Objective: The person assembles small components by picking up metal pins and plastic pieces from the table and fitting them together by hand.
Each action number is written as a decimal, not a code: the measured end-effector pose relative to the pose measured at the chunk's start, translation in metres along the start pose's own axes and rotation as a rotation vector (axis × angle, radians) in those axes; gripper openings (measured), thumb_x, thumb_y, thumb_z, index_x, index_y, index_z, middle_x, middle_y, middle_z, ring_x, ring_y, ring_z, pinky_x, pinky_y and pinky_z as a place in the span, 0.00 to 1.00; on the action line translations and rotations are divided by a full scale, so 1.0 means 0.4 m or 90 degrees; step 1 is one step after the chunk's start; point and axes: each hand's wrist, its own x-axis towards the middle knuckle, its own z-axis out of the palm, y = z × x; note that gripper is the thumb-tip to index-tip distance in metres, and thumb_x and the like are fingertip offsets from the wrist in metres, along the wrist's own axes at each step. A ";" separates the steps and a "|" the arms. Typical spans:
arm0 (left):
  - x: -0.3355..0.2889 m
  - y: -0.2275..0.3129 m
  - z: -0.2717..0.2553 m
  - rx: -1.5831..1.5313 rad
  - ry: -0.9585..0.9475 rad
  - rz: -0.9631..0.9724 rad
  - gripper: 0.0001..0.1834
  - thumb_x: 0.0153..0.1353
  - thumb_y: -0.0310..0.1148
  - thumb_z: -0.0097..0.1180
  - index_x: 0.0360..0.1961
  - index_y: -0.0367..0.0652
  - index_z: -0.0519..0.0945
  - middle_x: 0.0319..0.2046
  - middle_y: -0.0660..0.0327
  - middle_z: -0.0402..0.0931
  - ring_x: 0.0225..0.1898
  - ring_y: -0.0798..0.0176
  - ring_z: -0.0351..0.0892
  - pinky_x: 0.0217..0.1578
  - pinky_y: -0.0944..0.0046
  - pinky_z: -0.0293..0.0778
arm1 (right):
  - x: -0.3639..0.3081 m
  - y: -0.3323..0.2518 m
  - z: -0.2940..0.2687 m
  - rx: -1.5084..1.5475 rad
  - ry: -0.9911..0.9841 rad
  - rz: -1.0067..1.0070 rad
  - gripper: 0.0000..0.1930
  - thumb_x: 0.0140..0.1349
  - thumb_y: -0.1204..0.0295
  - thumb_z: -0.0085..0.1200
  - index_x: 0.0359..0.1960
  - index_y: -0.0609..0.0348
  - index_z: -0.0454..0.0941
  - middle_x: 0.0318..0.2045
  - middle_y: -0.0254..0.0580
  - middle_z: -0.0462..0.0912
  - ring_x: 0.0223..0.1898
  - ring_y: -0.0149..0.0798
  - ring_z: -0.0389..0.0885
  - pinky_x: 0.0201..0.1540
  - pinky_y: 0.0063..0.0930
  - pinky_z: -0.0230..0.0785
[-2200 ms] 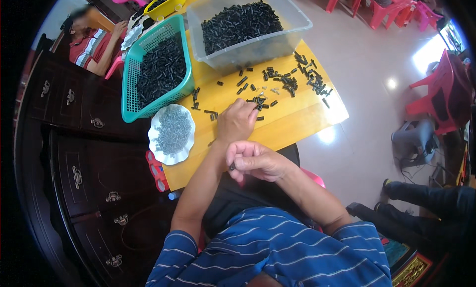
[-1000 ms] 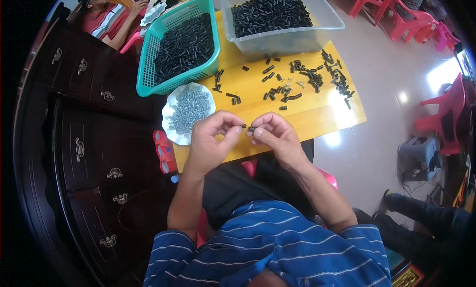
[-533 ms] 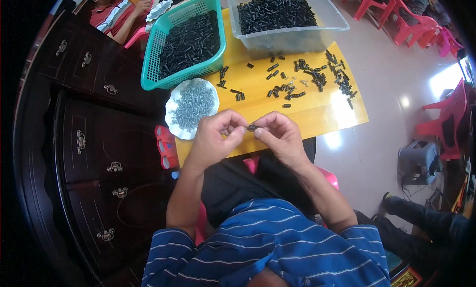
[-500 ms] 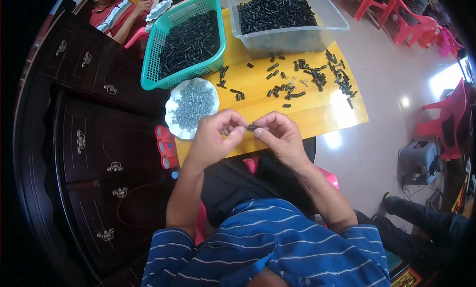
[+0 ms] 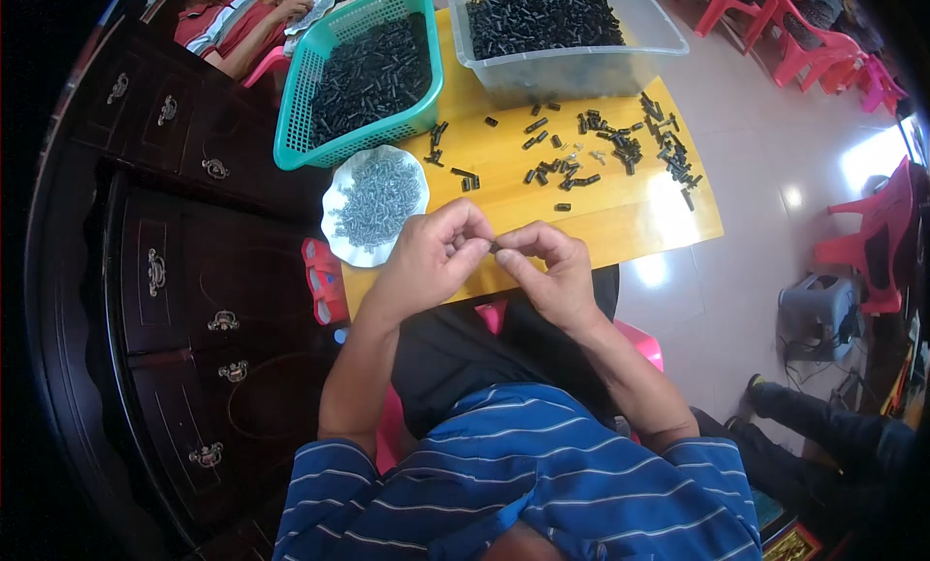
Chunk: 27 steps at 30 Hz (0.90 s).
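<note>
My left hand and my right hand meet over the near edge of the yellow table. Thumb and forefinger of each are pinched on a small black cylindrical piece, mostly covered by the fingertips. Left of my left hand stands a white wavy-rimmed plate, heaped with small clear or silvery pieces. Beyond my hands, loose black cylindrical pieces lie scattered over the table, with a few pale bits among them.
A green mesh basket and a translucent plastic tub, both full of black pieces, stand at the table's far side. Dark drawers line the left. Another person sits at far left. Red chairs stand on the right.
My fingertips have drawn closer together, and less of the black piece shows between them. My left hand has shifted slightly, its knuckles a little higher.
</note>
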 end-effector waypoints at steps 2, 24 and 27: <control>0.007 -0.008 -0.001 -0.001 0.003 0.007 0.07 0.62 0.23 0.59 0.40 0.36 0.77 0.28 0.61 0.80 0.29 0.71 0.80 0.32 0.68 0.74 | 0.001 -0.002 0.006 0.076 0.007 0.051 0.07 0.65 0.78 0.62 0.43 0.66 0.81 0.37 0.36 0.87 0.39 0.27 0.85 0.46 0.24 0.76; 0.008 -0.013 0.085 0.396 0.129 0.207 0.27 0.48 0.23 0.67 0.53 0.38 0.80 0.46 0.50 0.82 0.43 0.48 0.85 0.44 0.55 0.81 | 0.013 0.043 -0.010 0.463 -0.097 0.294 0.09 0.70 0.69 0.58 0.47 0.58 0.78 0.42 0.37 0.86 0.45 0.27 0.83 0.52 0.24 0.74; 0.009 -0.015 0.076 0.364 0.124 0.211 0.24 0.49 0.23 0.66 0.51 0.38 0.80 0.44 0.51 0.83 0.41 0.49 0.85 0.41 0.55 0.81 | 0.017 0.044 -0.012 0.496 -0.125 0.288 0.10 0.72 0.65 0.57 0.47 0.58 0.79 0.42 0.36 0.86 0.45 0.28 0.84 0.52 0.24 0.75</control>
